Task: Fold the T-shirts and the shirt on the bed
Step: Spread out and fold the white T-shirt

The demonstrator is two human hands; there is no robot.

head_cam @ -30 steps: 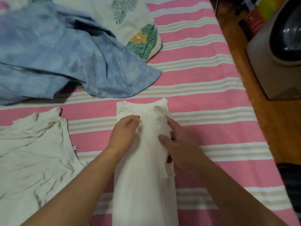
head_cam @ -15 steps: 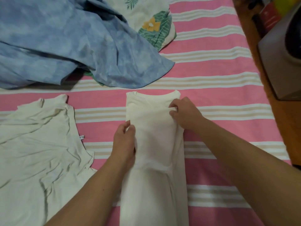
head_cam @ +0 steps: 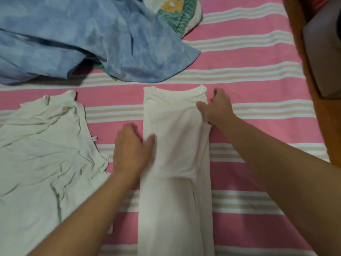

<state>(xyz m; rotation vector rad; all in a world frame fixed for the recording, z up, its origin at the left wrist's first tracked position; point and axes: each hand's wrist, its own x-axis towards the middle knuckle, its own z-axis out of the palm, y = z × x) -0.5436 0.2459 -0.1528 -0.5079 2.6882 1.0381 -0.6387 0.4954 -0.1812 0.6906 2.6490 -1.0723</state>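
A white T-shirt lies on the pink striped bed, folded lengthwise into a narrow strip with the collar away from me. My left hand lies flat at the strip's left edge, thumb on the cloth. My right hand is at the right edge near the collar, thumb on top and fingers down beside the fold. A second white T-shirt lies crumpled and unfolded to the left. A blue tie-dye shirt is heaped at the far left.
A white cloth with a green leaf and yellow flower print lies partly under the blue shirt at the back. The bed's right edge meets a wooden floor with a grey appliance on it.
The right hand slid from the cloth's top to its right edge. The left hand moved out to the left edge and flattened. The view tilted closer and leftward.
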